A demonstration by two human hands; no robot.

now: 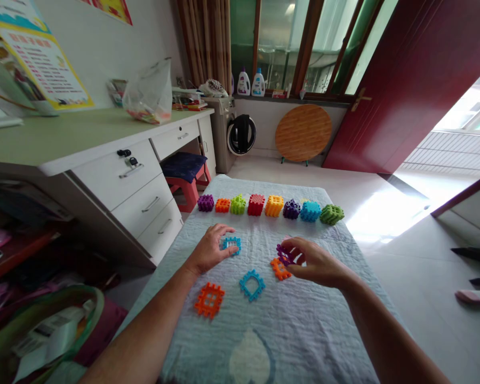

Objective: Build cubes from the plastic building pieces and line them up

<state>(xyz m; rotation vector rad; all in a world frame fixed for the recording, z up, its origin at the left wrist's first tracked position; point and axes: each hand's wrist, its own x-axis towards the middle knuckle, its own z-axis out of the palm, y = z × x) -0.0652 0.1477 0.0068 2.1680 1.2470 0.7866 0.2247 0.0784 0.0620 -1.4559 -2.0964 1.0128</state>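
My left hand [213, 247] curves around a blue notched plastic tile [225, 246], its thumb over the near edge and its fingers at the far side. A tilted purple tile [282, 255] is pinched in my right hand [310, 261]. Partly under that purple tile, an orange tile [279, 270] lies on the cloth. Closer to me are an open-centred blue tile [244, 281] and a larger orange tile with a windowed middle [202, 304].
Across the far part of the cloth-covered table [304, 330] runs a row of several coloured blocks, including a red block [256, 205] and a yellow block [274, 206]. A white desk [124, 160] stands left, with a red stool [190, 193] beside it.
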